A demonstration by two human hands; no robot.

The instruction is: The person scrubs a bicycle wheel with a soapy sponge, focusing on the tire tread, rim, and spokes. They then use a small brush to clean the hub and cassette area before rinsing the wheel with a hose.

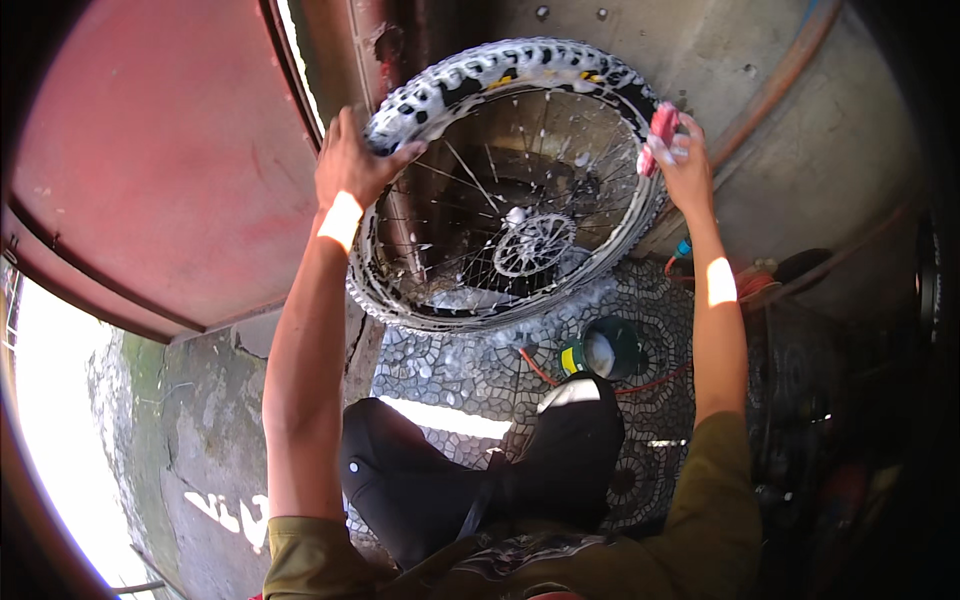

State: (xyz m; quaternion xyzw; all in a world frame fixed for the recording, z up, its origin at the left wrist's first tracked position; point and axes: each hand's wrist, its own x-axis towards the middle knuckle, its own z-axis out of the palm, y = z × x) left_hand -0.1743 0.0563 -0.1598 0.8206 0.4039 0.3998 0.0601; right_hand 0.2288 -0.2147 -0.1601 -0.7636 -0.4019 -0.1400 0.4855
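Note:
A bicycle wheel (pixel 440 322) with a knobby black tyre stands upright before me, covered in white foam. Spokes and a disc brake rotor (pixel 535 245) show at its middle. My left hand (pixel 362 165) grips the tyre at its upper left, thumb on the inner side, fingers behind. At the tyre's right side, my right hand (pixel 686 160) is closed round a small red-pink scrubber (pixel 662 124) with foam on it. The scrubber lies against the tyre; brush or sponge, I cannot tell.
A dark green bucket (pixel 625 345) with whitish content stands on the patterned stone floor (pixel 425 365) near my knee. An orange hose (pixel 655 381) runs behind it, with a blue connector (pixel 684 247) by the wall. A red metal door (pixel 170 150) is at the left.

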